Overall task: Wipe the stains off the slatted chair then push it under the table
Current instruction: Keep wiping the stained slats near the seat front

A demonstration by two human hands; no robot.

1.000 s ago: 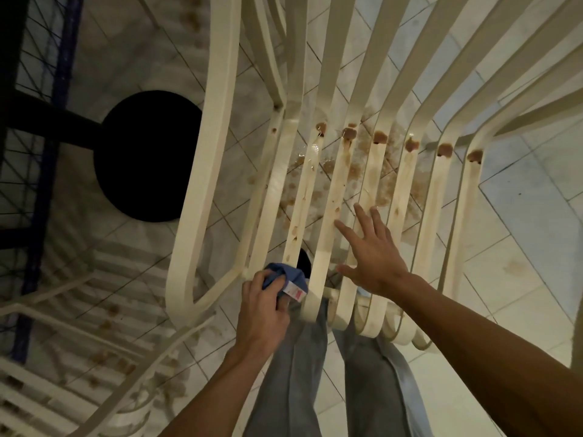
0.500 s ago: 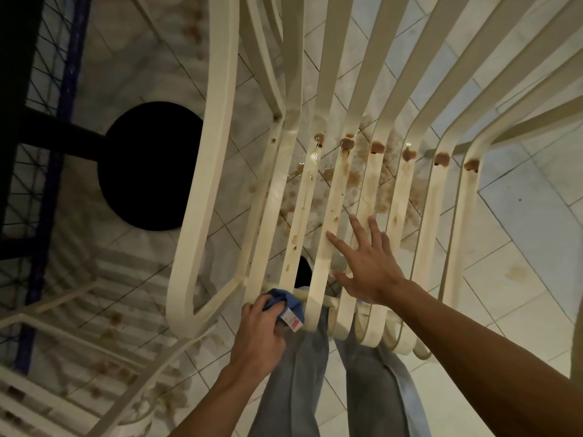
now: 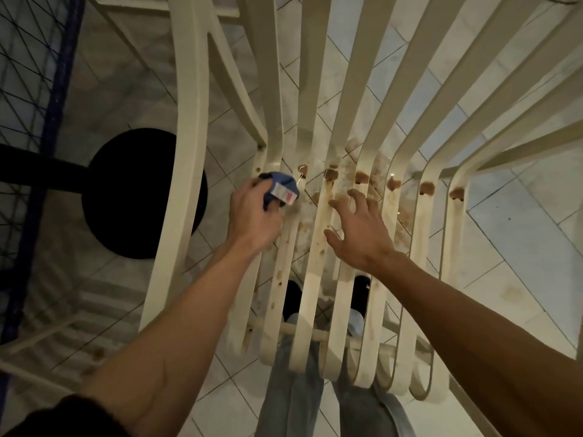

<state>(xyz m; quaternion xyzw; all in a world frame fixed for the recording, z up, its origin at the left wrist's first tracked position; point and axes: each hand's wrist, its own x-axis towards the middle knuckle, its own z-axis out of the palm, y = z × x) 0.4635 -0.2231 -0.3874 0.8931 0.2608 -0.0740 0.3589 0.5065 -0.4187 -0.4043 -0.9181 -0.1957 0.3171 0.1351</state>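
The pale tiled floor (image 3: 520, 234) shows through the cream slatted plastic chair (image 3: 372, 89), which fills the middle and right of the view. Its seat slats run from the near edge to the far bend where the back rises. At the left stands a black round base (image 3: 132, 197), probably the foot of the desk; the top is not clearly in view. The left hand (image 3: 252, 216) grips a bunched blue cloth (image 3: 277, 187) against the leftmost slats at that bend. Just right of it the right hand (image 3: 362, 231) is spread, fingers bent, tips on the middle slats as if bracing. Brown stains (image 3: 362, 177) sit in a row along the bend, with smears trailing nearer.

The wiping step looks barely begun. The next move calls for firm rubbing rightward across the row of blobs, then down each slat, with the right hand shifting aside. Pushing the chair in comes later.
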